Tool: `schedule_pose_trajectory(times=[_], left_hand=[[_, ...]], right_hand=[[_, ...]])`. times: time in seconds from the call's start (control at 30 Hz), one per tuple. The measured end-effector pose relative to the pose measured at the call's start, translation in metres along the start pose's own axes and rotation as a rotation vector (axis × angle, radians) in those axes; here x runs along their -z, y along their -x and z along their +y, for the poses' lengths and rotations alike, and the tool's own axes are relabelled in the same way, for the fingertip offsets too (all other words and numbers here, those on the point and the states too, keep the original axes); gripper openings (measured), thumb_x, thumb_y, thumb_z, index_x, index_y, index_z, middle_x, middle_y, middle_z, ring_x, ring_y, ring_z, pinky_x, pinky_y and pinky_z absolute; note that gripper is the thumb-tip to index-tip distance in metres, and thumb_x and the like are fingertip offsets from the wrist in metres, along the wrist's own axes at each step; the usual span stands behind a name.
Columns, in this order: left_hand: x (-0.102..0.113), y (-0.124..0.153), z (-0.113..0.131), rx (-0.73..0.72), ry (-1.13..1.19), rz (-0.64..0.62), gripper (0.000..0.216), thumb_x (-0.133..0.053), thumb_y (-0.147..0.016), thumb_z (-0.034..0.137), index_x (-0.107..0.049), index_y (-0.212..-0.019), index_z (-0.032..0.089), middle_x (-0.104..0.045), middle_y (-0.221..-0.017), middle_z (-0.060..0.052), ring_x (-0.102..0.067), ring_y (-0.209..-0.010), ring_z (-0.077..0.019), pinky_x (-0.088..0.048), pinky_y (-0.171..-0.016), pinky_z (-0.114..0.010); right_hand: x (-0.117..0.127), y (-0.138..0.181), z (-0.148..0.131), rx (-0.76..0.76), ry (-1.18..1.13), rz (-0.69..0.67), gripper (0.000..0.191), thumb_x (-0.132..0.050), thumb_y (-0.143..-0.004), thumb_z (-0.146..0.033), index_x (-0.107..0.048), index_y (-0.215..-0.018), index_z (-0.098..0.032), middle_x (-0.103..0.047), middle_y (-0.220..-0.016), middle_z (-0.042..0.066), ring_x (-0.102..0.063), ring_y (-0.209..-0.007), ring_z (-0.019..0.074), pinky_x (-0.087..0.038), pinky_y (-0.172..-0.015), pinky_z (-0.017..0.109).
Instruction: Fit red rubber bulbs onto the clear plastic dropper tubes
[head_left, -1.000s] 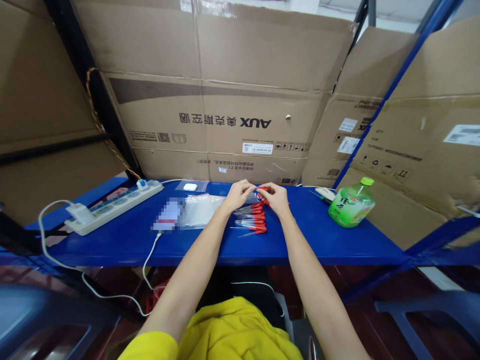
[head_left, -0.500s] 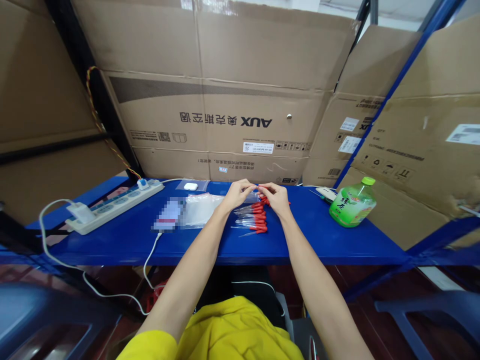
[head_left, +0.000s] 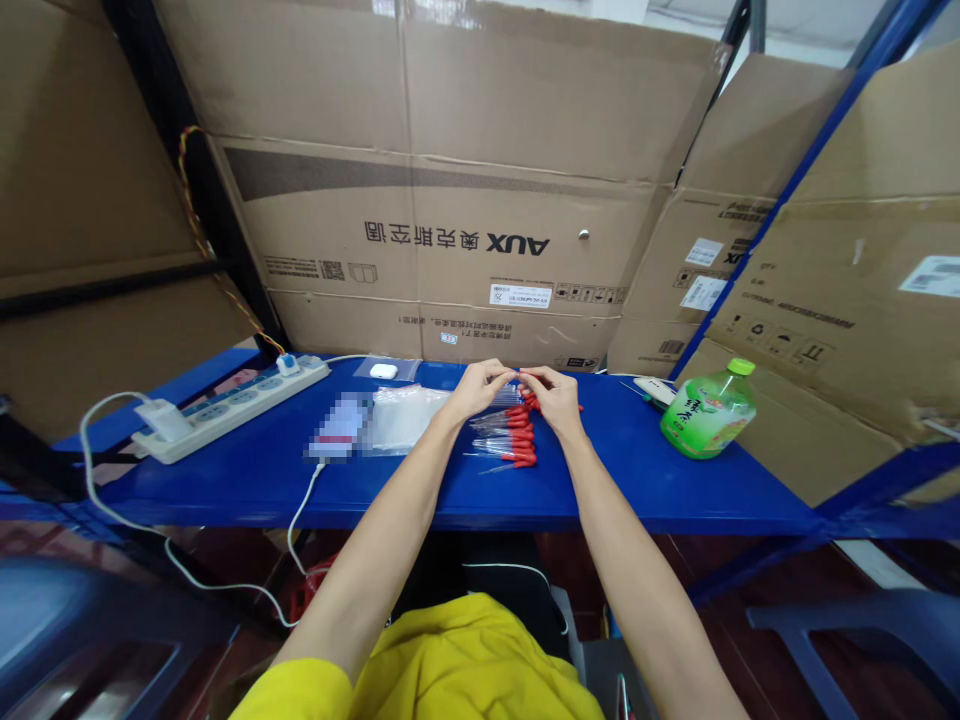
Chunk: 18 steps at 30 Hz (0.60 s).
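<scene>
My left hand [head_left: 478, 390] and my right hand [head_left: 553, 394] meet fingertip to fingertip above the back part of the blue table [head_left: 615, 470]. Between them both pinch a dropper, of which only a bit of red bulb [head_left: 519, 374] shows; the fingers hide the rest. Below and between my wrists, several glass droppers with red rubber bulbs [head_left: 519, 440] lie in small rows, thin tubes to the left and bulbs to the right. More red bulbs lie partly hidden under my right hand. Clear plastic bags [head_left: 405, 422] lie flat left of my left hand.
A phone-like device with a blurred screen [head_left: 339, 425] lies left of the bags, on a cable. Further left sits a power strip [head_left: 232, 405]. A white earbud case [head_left: 383, 371] lies behind. At right stands a green drink bottle [head_left: 705, 415]. Cardboard panels [head_left: 450, 200] wall the back.
Both hands keep the same pinch at the same spot over the table. Only the camera view has shifted slightly.
</scene>
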<state>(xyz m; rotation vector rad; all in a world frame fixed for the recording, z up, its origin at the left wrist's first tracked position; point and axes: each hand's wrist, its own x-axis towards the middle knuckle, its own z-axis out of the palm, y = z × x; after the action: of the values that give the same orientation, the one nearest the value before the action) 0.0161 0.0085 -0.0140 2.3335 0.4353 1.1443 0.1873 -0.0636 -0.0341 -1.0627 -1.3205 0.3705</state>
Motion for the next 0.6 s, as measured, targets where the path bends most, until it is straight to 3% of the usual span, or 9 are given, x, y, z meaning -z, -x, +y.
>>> schedule_pose_trajectory(times=[0.27, 0.37, 0.5, 0.6], left_hand=[[0.0012, 0.0009, -0.0057, -0.030, -0.081, -0.040, 0.042, -0.049, -0.099, 0.046, -0.080, -0.099, 0.017, -0.066, -0.081, -0.008, -0.060, -0.077, -0.0184, -0.044, -0.075, -0.030], [0.0013, 0.0009, -0.0039, -0.034, -0.107, 0.000, 0.039, -0.052, -0.098, 0.046, -0.080, -0.101, 0.019, -0.067, -0.083, -0.008, -0.060, -0.078, -0.0184, -0.045, -0.076, -0.030], [0.0010, -0.0014, -0.0004, 0.072, -0.024, 0.223, 0.038, -0.057, -0.095, 0.049, -0.078, -0.103, 0.018, -0.071, -0.098, -0.010, -0.063, -0.089, -0.0204, -0.048, -0.083, -0.032], [-0.0006, -0.0055, 0.0018, 0.350, 0.338, 0.446, 0.047, -0.048, -0.098, 0.055, -0.069, -0.120, 0.019, -0.071, -0.110, -0.011, -0.065, -0.088, -0.0189, -0.051, -0.074, -0.030]], right_hand=[[0.0018, -0.0005, 0.0043, 0.013, 0.059, -0.078, 0.034, -0.073, -0.079, -0.051, -0.078, -0.094, -0.022, -0.077, -0.076, 0.005, -0.073, -0.068, 0.0244, -0.060, -0.068, 0.036], [0.0009, 0.0004, 0.0004, 0.009, 0.081, -0.057, 0.035, -0.071, -0.081, -0.052, -0.077, -0.096, -0.022, -0.076, -0.076, 0.004, -0.072, -0.067, 0.0233, -0.059, -0.068, 0.035], [-0.0004, 0.0000, -0.0032, 0.047, 0.102, 0.047, 0.032, -0.070, -0.083, -0.049, -0.077, -0.097, -0.022, -0.078, -0.084, 0.005, -0.072, -0.069, 0.0223, -0.059, -0.069, 0.034], [-0.0015, -0.0003, -0.0040, 0.084, 0.139, 0.118, 0.029, -0.070, -0.084, -0.046, -0.078, -0.098, -0.021, -0.078, -0.089, 0.006, -0.072, -0.075, 0.0228, -0.058, -0.074, 0.034]])
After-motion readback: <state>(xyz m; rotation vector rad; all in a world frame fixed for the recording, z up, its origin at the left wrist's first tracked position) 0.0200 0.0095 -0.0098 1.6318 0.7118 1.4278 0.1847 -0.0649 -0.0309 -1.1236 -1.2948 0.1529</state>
